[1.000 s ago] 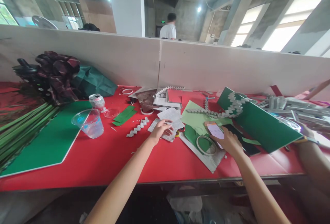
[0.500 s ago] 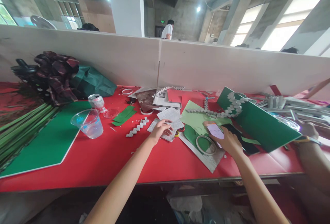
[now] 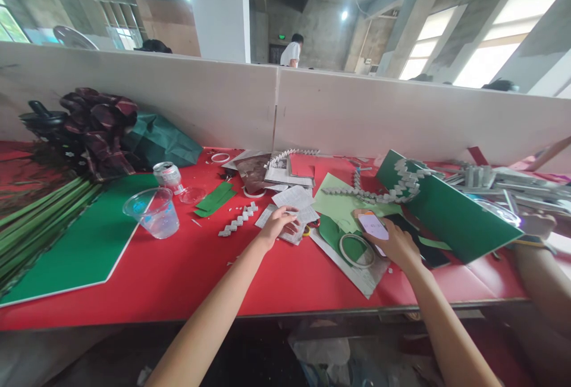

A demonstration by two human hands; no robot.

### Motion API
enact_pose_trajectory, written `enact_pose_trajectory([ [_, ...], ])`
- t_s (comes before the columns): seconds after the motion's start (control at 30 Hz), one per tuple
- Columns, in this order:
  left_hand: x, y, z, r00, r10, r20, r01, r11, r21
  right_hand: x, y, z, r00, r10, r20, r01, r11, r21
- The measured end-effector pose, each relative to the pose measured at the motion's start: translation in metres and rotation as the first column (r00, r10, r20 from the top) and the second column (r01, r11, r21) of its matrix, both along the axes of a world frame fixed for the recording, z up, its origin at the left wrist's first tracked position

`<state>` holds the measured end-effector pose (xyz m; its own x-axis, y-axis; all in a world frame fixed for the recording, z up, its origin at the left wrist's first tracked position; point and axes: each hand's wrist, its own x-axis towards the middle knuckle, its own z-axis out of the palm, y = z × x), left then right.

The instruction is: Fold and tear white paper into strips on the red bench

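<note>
Head view: our left hand (image 3: 277, 222) rests with fingers curled on the printed paper scraps (image 3: 292, 211) mid-table. Our right hand (image 3: 395, 244) grips a lit phone (image 3: 373, 227) above the tape ring (image 3: 355, 249), near the green board (image 3: 450, 211). Red table (image 3: 187, 268).

Clear plastic cup (image 3: 154, 213) on red bench (image 3: 200, 268), well left of hands. Drink can (image 3: 168, 174) just behind cup. Big green board (image 3: 84, 244) farther left, green stems (image 3: 40, 220) lying on its edge. Plaid cloth (image 3: 100, 128) heaped far left by white partition (image 3: 357, 113). Green panel (image 3: 450, 211) with folded paper chain (image 3: 404, 179) right of hands. Person in white (image 3: 292, 53) beyond partition.
</note>
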<state>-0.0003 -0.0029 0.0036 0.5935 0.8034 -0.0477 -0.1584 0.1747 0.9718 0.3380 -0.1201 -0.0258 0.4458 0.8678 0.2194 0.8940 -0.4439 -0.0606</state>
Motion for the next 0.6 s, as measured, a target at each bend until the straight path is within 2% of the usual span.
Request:
enact_pose_trajectory([
  [0.6,0.0000,0.0029,-0.0058,1.000,-0.016,0.005,0.015,1.000,0.016,-0.0051,-0.0002,0.0073,0.999,-0.032,-0.020,0.031,0.999,-0.039],
])
